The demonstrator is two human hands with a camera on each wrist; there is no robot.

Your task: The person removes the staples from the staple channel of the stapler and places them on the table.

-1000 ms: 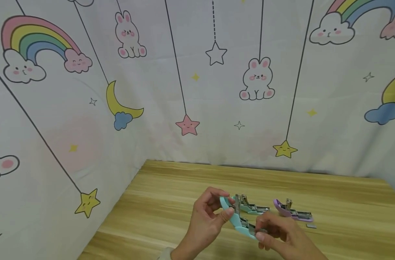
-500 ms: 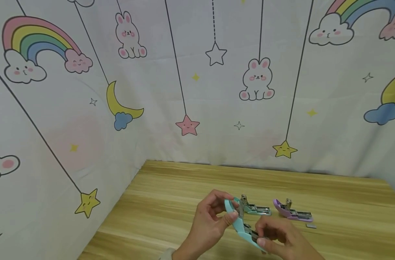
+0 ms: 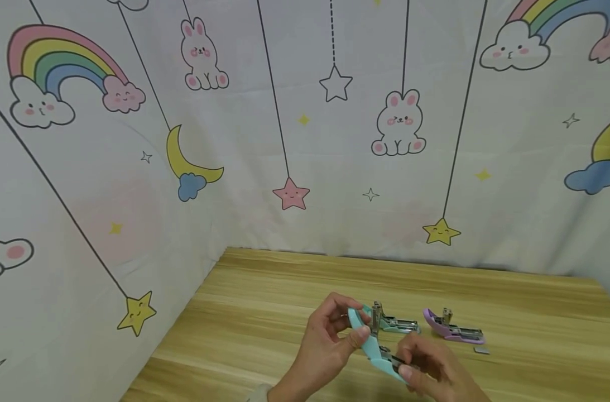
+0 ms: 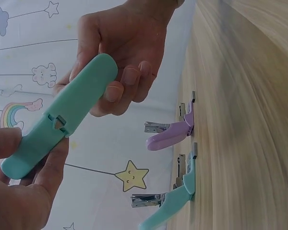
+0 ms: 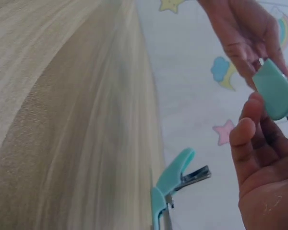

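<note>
A mint-green stapler, its metal magazine swung away from the base, is held off the table between both hands. My left hand grips its upper handle end, thumb along the near side. My right hand pinches the far end of the base, its fingers covering that tip. In the left wrist view the smooth underside of the stapler faces the camera, with a small metal piece showing in a notch midway. The right wrist view shows the rounded base end of the stapler at the right fingers.
Behind the hands, a second mint stapler stands opened on the wooden table. To its right is an opened purple stapler. A small grey strip, like staples, lies in front of that one. A printed curtain hangs behind.
Over the last second the held stapler has shifted slightly right and down, its right end dropping lower. Both hands keep hold of it. The staplers on the table have not moved.
</note>
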